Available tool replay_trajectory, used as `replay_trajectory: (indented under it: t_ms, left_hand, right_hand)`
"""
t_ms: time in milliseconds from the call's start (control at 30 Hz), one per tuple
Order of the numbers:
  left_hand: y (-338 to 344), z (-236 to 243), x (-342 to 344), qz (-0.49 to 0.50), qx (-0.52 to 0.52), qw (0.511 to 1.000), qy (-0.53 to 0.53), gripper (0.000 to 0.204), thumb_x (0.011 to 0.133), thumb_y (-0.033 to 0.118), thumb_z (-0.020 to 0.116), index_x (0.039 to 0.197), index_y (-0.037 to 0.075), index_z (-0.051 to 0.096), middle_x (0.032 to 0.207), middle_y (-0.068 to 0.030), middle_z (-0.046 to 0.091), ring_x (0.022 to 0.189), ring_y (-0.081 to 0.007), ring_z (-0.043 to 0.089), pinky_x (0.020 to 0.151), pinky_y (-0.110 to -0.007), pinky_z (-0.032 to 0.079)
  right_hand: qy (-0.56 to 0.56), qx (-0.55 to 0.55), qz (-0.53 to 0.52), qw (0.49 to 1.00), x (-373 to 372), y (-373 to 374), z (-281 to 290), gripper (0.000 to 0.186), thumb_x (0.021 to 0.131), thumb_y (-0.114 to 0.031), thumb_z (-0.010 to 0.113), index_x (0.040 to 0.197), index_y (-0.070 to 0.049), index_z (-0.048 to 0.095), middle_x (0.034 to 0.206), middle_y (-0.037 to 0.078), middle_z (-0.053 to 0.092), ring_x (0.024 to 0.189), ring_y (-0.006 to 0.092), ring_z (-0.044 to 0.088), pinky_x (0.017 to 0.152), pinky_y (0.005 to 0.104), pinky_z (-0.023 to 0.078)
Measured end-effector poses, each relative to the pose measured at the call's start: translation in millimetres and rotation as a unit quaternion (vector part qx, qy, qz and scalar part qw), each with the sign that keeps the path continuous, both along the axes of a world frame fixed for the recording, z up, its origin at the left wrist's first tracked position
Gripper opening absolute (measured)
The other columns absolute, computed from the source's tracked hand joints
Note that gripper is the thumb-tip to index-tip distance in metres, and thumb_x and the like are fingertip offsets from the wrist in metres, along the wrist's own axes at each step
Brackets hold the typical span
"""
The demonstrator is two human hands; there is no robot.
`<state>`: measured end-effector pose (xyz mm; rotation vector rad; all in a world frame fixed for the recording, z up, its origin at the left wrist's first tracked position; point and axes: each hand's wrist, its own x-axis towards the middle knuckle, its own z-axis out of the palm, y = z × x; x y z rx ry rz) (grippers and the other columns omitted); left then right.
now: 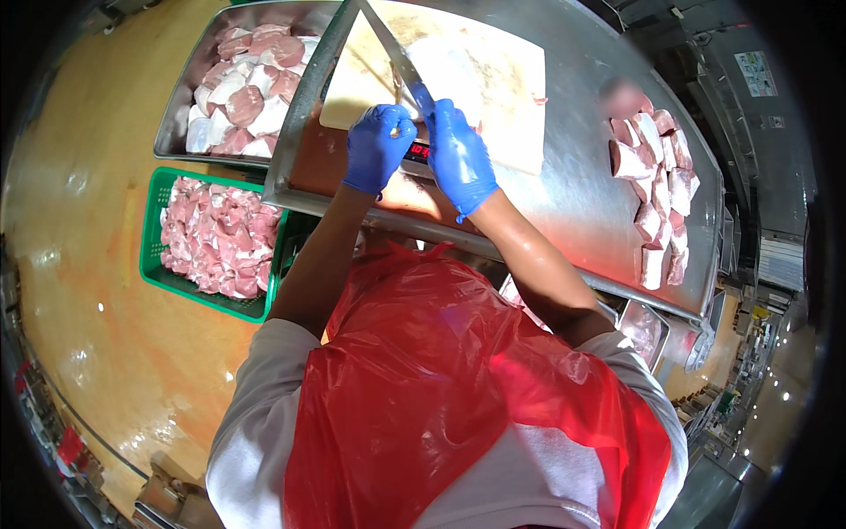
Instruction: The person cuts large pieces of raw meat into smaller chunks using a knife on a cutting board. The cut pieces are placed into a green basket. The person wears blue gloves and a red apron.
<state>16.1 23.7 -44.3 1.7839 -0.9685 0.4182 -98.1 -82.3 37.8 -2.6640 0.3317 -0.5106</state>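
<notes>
My right hand [460,160], in a blue glove, is wrapped round the blue handle of a long knife [388,40]. The blade points away and to the left, over a white cutting board [511,79]. Close beside it, my left hand [379,148], also gloved in blue, is closed in a fist. A pale spot shows between its fingers, but what it holds I cannot make out. A thin dark strip stands out just beyond the fist, and whether the fist grips it is unclear. Between my wrists, a scale [419,151] shows a lit red display.
Cut meat pieces [652,176] lie in rows at the right of the steel table [582,132]. Left of the table are a metal tub [169,132] of large meat chunks and a green crate [152,220] of smaller ones. A red plastic apron [414,344] covers my front.
</notes>
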Motion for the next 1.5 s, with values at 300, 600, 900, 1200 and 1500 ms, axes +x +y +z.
replay_trajectory:
  t_ms: [300,600,900,1200,1500]
  left_hand:
    - [28.7,1.1,0.8,0.072,0.039,0.995,0.059,0.011,0.078,0.010,0.073,0.088,0.008,0.068,0.088,-0.0088,0.070,0.081,-0.0295,0.069,0.071,-0.039,0.055]
    - [-3.8,42.2,-47.7,0.057,0.057,0.996,0.025,0.028,0.082,0.014,0.075,0.106,0.003,0.066,0.106,-0.0141,0.062,0.102,-0.0343,0.061,0.086,-0.041,0.053]
    - [-1.3,12.3,-28.4,0.054,-0.021,0.986,0.159,0.013,0.080,0.010,0.071,0.092,0.006,0.067,0.091,-0.0127,0.066,0.071,-0.0276,0.066,0.066,-0.038,0.054]
    - [160.8,-8.6,5.4,0.230,0.004,0.951,0.207,0.017,0.082,0.009,0.077,0.090,0.005,0.063,0.080,-0.0079,0.062,0.072,-0.0201,0.058,0.068,-0.035,0.050]
    - [127.4,51.9,65.9,0.112,0.173,0.951,0.229,0.050,0.091,0.028,0.070,0.129,-0.003,0.061,0.096,-0.0191,0.072,0.089,-0.0246,0.070,0.078,-0.040,0.055]
  right_hand:
    - [0.332,-0.072,-0.031,0.940,-129.0,-40.1,19.5,0.026,0.094,-0.005,0.052,0.119,-0.004,0.045,0.100,0.029,0.061,0.081,0.0478,0.067,0.068,0.0528,0.056]
    - [0.164,-0.064,0.013,0.984,-134.9,-33.0,66.8,0.022,0.094,-0.005,0.054,0.113,-0.002,0.045,0.095,0.026,0.060,0.077,0.0478,0.065,0.064,0.0545,0.051]
    - [0.231,-0.030,-0.029,0.972,-23.5,-3.2,32.9,0.028,0.093,-0.004,0.056,0.119,-0.003,0.045,0.097,0.028,0.063,0.087,0.0469,0.066,0.071,0.0527,0.054]
    - [0.352,-0.131,-0.010,0.927,-186.7,-91.2,82.6,0.023,0.098,-0.014,0.056,0.120,-0.007,0.050,0.092,0.023,0.066,0.080,0.0419,0.069,0.067,0.0478,0.056]
    - [-0.076,0.242,-0.293,0.922,-180.5,-70.6,8.7,0.017,0.102,-0.014,0.060,0.112,0.000,0.057,0.068,0.012,0.059,0.047,0.0125,0.051,0.044,0.0333,0.041]
